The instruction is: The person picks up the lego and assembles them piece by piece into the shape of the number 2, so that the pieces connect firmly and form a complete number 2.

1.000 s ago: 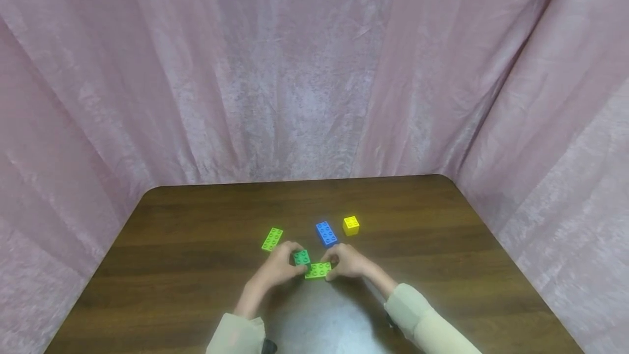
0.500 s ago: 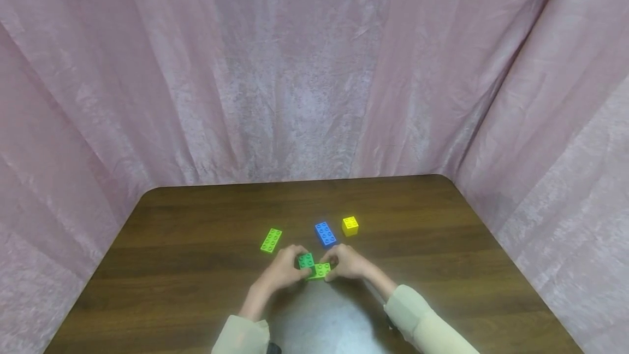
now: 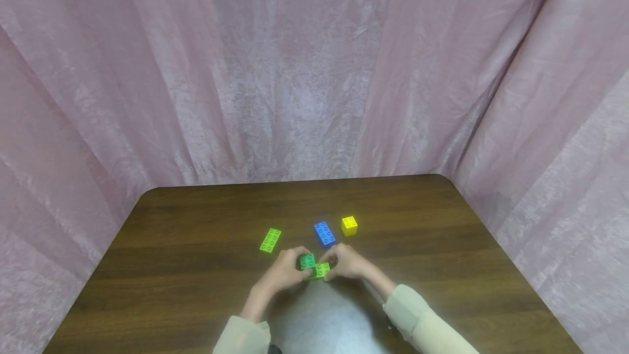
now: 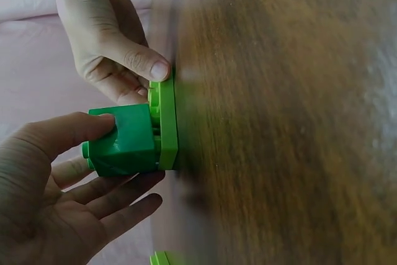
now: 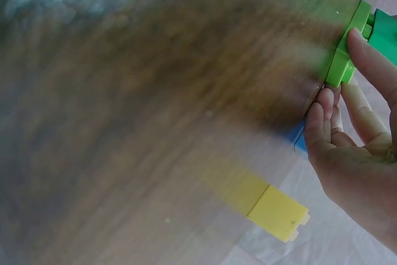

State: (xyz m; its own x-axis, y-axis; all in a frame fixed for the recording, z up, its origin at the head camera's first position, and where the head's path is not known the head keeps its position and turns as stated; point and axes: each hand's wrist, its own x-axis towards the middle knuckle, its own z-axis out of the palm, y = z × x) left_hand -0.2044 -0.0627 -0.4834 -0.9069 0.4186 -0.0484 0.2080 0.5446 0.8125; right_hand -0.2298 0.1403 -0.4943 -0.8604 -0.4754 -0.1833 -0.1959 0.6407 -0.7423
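Observation:
A dark green square brick (image 3: 307, 260) (image 4: 123, 139) sits on the left end of a flat lime-green plate (image 3: 321, 270) (image 4: 166, 121) (image 5: 348, 46) lying on the brown table (image 3: 196, 266). My left hand (image 3: 286, 270) (image 4: 68, 172) pinches the dark green brick between thumb and fingers. My right hand (image 3: 345, 262) (image 5: 363, 122) holds the lime plate's right end, its thumb on the edge (image 4: 146, 66).
A second lime-green plate (image 3: 271, 240), a blue brick (image 3: 325, 233) and a yellow cube brick (image 3: 349, 225) (image 5: 278, 214) lie just beyond the hands. Pink curtain (image 3: 314, 70) surrounds the table on three sides.
The left hand has carried the dark green brick rightward and set it onto the lime plate's left end. The right hand has kept holding the plate.

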